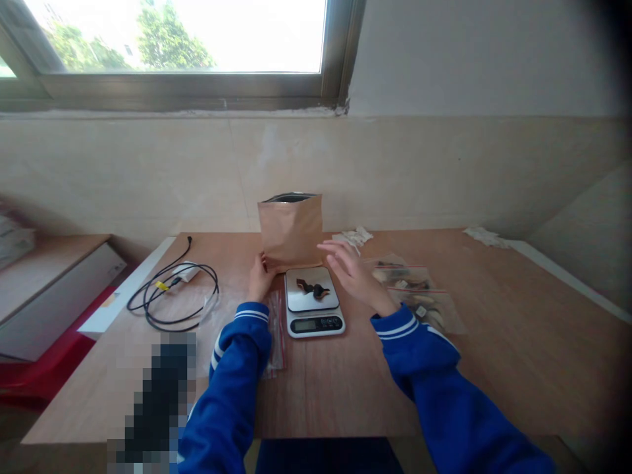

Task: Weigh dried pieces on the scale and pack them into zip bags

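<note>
A brown kraft paper bag stands upright with its top gaping. My left hand is at its lower left corner, thumb in front of the edge, the other fingers partly hidden. To the right of the bag, my right hand is open in the air, fingers stretched toward the bag and nothing in them. Between my hands sits a white kitchen scale. Dark, curled dried pieces, with lighter orange-brown edges, lie on its plate. I cannot read its display.
Clear zip bags lie left of the scale. Filled zip bags lie to the right, partly behind my right forearm. A coiled black cable with a white adapter is at left. Crumpled white tissue lies near the wall.
</note>
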### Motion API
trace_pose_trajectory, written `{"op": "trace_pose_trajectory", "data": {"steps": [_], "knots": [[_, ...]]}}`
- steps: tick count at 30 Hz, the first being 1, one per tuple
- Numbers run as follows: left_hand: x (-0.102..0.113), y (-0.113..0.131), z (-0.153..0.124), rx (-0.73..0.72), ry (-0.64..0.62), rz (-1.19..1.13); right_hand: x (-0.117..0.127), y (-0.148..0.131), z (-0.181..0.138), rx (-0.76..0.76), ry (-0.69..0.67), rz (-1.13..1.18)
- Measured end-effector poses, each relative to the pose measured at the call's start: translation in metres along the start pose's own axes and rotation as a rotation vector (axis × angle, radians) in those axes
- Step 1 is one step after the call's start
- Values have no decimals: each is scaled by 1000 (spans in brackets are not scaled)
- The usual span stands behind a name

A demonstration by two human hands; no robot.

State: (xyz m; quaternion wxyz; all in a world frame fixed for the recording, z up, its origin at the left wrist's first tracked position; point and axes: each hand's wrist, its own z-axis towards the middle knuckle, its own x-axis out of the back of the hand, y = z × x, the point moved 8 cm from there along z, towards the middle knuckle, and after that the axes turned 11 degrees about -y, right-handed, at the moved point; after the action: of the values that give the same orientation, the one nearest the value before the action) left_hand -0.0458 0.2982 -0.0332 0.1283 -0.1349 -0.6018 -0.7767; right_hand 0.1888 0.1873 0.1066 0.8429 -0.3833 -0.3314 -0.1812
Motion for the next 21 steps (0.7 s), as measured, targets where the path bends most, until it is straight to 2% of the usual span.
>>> {"op": "trace_pose_trajectory", "data": {"steps": [4,8,12,15,18,21], "knots": [[-3,-4,-6,-66,6,-6,16,-36,30,94,41,-133],[-3,-3,-10,-58,17,10,2,-46,61,170,-16,-278],[-3,1,-11,-41,37,22,-15,-40,71,173,-93,-341],[-2,5,-12,-53,46,61,-15,-32,70,92,-182,-313],[-2,12,-13,-85,46,133,-15,-11,69,-14,-302,-229],[-5,21,-15,-154,11,218,-32,17,74,-32,-399,-159]]}}
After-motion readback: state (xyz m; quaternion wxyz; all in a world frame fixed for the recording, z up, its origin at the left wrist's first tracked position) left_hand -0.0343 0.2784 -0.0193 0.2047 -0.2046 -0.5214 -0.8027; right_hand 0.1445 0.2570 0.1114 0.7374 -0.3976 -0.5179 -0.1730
